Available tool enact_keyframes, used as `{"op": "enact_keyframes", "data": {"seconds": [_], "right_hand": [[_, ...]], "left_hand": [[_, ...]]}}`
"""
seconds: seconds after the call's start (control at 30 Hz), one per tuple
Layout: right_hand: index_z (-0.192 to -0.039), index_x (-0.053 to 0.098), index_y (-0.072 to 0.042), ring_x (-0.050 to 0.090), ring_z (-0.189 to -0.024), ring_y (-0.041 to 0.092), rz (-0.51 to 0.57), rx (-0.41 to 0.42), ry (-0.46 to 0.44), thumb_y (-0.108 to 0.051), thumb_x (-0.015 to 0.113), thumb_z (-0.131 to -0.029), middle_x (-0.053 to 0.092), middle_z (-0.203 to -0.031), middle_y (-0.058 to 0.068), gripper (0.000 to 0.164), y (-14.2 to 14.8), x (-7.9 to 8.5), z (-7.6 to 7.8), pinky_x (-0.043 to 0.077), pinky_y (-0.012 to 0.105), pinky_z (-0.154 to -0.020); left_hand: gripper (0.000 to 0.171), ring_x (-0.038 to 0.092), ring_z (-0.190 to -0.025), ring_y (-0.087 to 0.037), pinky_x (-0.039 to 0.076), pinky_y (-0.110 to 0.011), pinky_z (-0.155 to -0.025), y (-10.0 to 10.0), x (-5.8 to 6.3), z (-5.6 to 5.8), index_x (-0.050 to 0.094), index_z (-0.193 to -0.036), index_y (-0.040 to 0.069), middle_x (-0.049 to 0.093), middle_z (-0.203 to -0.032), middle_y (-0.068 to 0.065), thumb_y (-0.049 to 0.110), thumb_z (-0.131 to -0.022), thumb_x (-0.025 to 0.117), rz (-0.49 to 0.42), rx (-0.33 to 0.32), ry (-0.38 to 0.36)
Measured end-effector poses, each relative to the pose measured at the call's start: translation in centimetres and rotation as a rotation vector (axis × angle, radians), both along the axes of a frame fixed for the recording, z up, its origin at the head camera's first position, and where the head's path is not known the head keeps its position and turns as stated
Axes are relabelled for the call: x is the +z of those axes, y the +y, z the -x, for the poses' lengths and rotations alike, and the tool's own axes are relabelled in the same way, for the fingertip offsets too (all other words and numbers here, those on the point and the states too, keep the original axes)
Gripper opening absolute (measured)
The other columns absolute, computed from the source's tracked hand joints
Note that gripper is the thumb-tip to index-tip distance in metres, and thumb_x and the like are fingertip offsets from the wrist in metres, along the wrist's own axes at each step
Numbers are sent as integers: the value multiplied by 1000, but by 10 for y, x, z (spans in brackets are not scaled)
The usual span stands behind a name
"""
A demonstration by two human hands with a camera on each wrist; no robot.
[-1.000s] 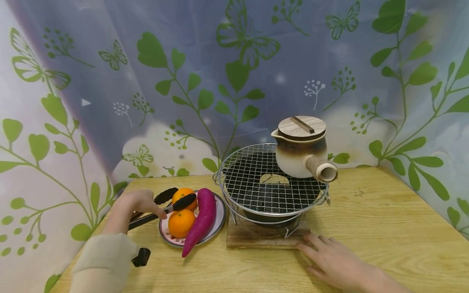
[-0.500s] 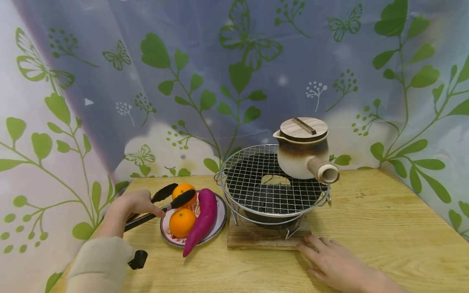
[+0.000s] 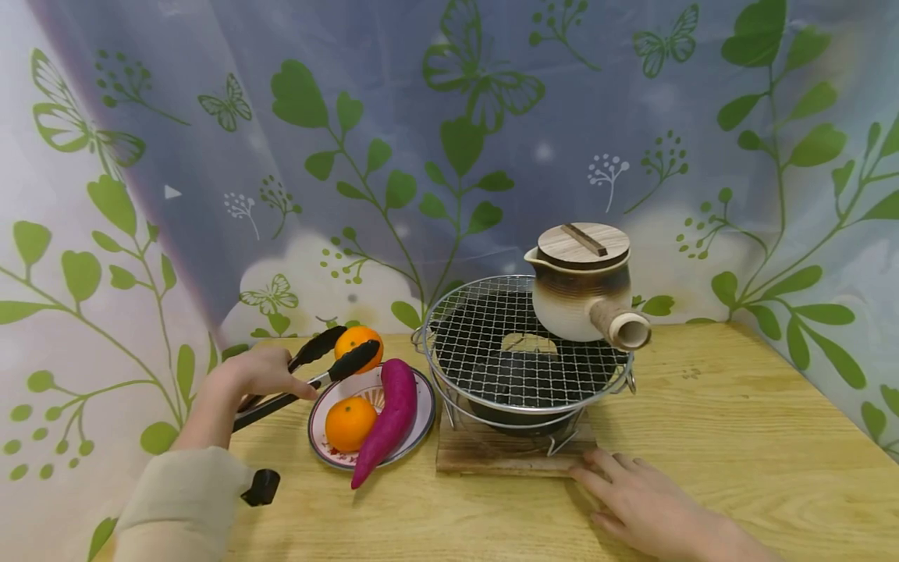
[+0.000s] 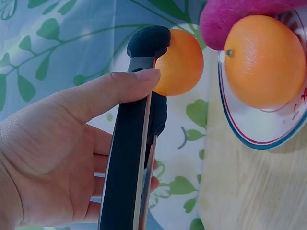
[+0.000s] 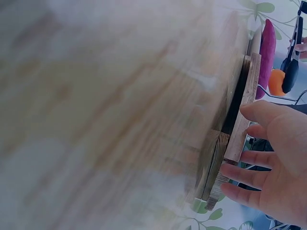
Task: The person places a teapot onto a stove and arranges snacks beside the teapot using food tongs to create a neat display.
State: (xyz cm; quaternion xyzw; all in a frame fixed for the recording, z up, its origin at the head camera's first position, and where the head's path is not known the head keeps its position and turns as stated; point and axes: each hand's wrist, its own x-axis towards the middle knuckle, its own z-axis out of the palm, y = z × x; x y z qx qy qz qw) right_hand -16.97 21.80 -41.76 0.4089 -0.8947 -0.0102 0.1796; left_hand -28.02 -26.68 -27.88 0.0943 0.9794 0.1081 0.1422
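My left hand [image 3: 263,375] grips black-tipped tongs [image 4: 125,158], thumb on one arm and fingers behind the other. Between the tong tips is an orange [image 3: 360,345], raised above the far side of the white plate [image 3: 367,381]. On that plate lie another orange [image 3: 350,424] and a purple sweet potato [image 3: 390,417], whose tip overhangs the near rim. My right hand [image 3: 642,496] touches the right front corner of the wooden board [image 3: 502,454] with spread fingers. A stove with a round wire grill rack [image 3: 470,343] stands on this board.
On the rack's right side sits a side-handled clay pot [image 3: 579,300] with a wooden lid, its handle pointing toward the near right. A patterned cloth [image 3: 393,117] hangs behind the wooden table [image 3: 737,414]. Near my left sleeve is a black object [image 3: 261,488].
The orange in the tongs has risen off the plate. My left hand and the tongs have moved slightly up and left. My right hand stays at the board.
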Motion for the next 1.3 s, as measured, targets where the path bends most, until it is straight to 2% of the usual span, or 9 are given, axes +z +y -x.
{"op": "enact_keyframes", "data": {"seconds": [0.13,0.23,0.3,0.43,0.6,0.73,1.03,1.3], "right_hand": [[-123,57,-10,56,-92,22,4,1,3,-33,72,-77,52,-112,4,54,0,0,0,50,40,-69],[-123,57,-10,56,-92,22,1,2,5,-34,71,-78,52,-113,5,53,1,0,0,50,40,-68],[-122,57,-10,57,-92,22,-1,4,6,-34,71,-78,52,-113,5,53,1,1,0,50,40,-69],[-122,58,-9,57,-92,22,-11,-2,-5,-34,71,-78,53,-112,4,52,1,3,-1,50,40,-69],[-123,57,-9,56,-94,22,-38,-25,-72,-33,69,-80,53,-114,5,51,1,7,-1,50,40,-70],[-123,57,-9,57,-94,22,-42,-32,-89,-33,69,-80,53,-114,6,50,1,9,-1,50,40,-70],[-123,58,-9,57,-94,23,-28,-19,-50,-33,70,-79,53,-114,6,51,1,8,-3,50,41,-72],[-121,59,-9,57,-92,23,-24,-10,-10,-32,71,-77,54,-113,6,51,1,7,-2,50,40,-69]], "left_hand": [[84,56,-95,-37,48,-46,-77,2,7,-2,51,-115,-14,56,-110,-27,54,-71,72,8,-19,14],[94,49,-109,-46,45,-52,-85,2,11,-3,44,-124,-18,48,-123,-34,56,-71,70,19,-19,14],[96,46,-112,-47,43,-53,-87,2,14,-3,42,-125,-19,45,-126,-35,56,-72,69,25,-20,15],[99,43,-115,-49,41,-55,-89,4,20,-5,40,-127,-19,41,-130,-36,58,-72,68,19,-15,22],[100,37,-119,-51,38,-57,-92,10,30,-5,34,-131,-19,35,-134,-36,56,-74,67,6,-19,34],[101,39,-118,-50,39,-56,-91,14,37,-3,34,-131,-19,37,-133,-36,57,-73,67,0,-32,53],[99,40,-119,-47,38,-56,-93,28,52,-4,35,-133,-15,40,-133,-32,58,-73,66,6,-47,116],[99,36,-123,-45,33,-56,-97,41,63,-4,32,-136,-13,38,-136,-30,55,-74,68,-38,-65,119]]}}
